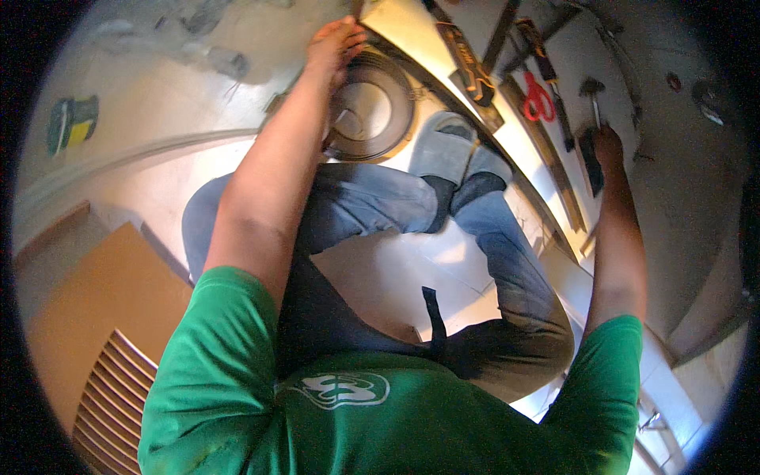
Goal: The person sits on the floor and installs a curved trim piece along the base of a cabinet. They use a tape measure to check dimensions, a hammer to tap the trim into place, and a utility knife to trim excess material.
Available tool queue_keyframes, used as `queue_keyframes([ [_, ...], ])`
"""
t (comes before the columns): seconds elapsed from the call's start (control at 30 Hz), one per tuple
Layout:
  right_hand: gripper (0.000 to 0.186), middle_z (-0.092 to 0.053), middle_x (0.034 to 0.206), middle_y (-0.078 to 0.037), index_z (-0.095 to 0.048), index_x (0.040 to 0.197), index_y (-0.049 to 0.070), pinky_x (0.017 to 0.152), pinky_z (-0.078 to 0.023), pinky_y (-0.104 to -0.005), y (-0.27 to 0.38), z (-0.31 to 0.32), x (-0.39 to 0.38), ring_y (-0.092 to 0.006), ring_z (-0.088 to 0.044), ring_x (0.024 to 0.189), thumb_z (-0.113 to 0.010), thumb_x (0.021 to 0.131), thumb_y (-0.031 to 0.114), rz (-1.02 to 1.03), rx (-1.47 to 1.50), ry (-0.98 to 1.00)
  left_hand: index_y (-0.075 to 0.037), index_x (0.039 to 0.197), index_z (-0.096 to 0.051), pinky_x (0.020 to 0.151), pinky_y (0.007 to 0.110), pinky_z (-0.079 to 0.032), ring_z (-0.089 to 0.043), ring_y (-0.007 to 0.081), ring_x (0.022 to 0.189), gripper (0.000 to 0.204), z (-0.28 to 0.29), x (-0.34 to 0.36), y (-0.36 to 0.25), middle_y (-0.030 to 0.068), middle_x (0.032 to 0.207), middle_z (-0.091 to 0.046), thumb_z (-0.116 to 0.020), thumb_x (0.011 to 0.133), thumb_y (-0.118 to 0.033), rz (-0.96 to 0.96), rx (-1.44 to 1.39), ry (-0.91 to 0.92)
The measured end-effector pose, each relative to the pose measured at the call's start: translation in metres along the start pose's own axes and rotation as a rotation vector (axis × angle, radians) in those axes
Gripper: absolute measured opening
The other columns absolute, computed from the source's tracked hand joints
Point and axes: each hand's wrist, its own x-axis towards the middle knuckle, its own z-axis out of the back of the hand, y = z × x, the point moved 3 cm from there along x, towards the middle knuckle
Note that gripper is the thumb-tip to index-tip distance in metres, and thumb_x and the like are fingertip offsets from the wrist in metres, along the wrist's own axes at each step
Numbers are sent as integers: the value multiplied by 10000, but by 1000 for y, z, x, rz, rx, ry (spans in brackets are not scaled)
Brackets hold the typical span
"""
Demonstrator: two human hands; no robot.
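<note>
My left hand [339, 46] is at the top, fingers curled at the edge of a long dark strip beside a round brown coil [388, 111]; what they hold is unclear. At the right, my right hand [608, 149] is closed on the handle of a hammer [590, 87], head upward. A dark flat piece [589, 168] lies alongside that hand. Just left of it lie red-handled scissors [537, 101], orange-and-black tools [470, 65] and wooden slats [564, 190].
My crossed legs [368, 198] and grey sandals [444, 150] occupy the middle. A green-and-yellow spool [73, 124] is at the far left, a brown board [87, 285] and slatted piece [107, 404] at lower left. Small items lie upper left and right.
</note>
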Motion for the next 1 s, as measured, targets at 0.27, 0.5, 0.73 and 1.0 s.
queue_keyframes([
  [0.27,189,-682,946,-152,-697,991,-4,784,-541,-423,-10,12,-14,-318,-658,841,-539,964,96,217,-466,-297,-48,1140,-614,781,321,-596,-690,181,888,317,4,5,2,86,1019,-690,-720,955,-283,-10,52,-1],
  [0.5,344,-703,1127,-183,-690,1145,25,928,-508,-399,118,120,-80,-361,-666,1041,-589,1021,330,-157,772,-258,-51,1166,-617,736,301,-600,-694,190,897,337,20,25,10,89,1033,-691,-743,936,-263,-39,56,61],
  [0.73,218,-686,977,-212,-692,1076,11,812,-541,-427,302,197,-104,-394,-679,901,-653,949,183,372,774,-222,-53,1168,-625,700,291,-606,-696,188,893,339,25,34,14,89,1053,-693,-749,930,-259,-42,93,28],
  [1.0,307,-680,930,-217,-666,930,37,797,-522,-519,396,209,-52,-426,-660,894,-569,974,325,443,775,-78,-52,957,-675,562,280,-545,-663,152,642,186,23,41,19,81,806,-707,-719,951,-232,12,-61,153],
])
